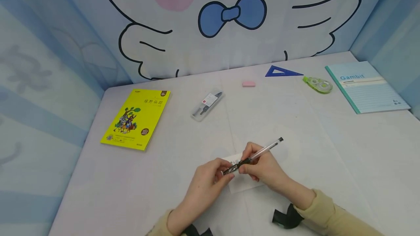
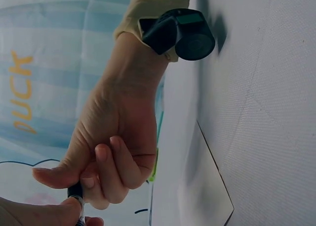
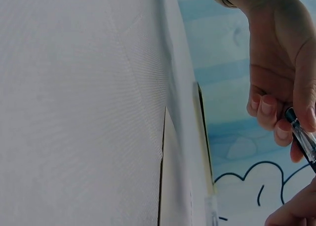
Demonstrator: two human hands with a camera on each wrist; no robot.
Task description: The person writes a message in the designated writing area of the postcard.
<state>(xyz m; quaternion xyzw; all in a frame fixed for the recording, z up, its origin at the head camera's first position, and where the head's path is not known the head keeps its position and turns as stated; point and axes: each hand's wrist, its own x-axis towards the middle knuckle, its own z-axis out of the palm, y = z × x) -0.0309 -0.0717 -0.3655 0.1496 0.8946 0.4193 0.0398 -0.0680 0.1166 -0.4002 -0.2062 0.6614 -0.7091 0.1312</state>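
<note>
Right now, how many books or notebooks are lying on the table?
2: a yellow book on the left side of the table, and a teal notebook at the far right corner. None seems hidden.

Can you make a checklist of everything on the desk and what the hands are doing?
Surface: white table, a small paper card under the hands.
Job's things: clear pen with a black grip.
Clutter: yellow book, pen box, pink eraser, blue triangle ruler, green correction tape, teal notebook.
Grippers: right hand grips the pen's barrel; left hand pinches its tip end.
Cables: nothing seen.
Surroundings: blue cloth walls with a cartoon bird.
</note>
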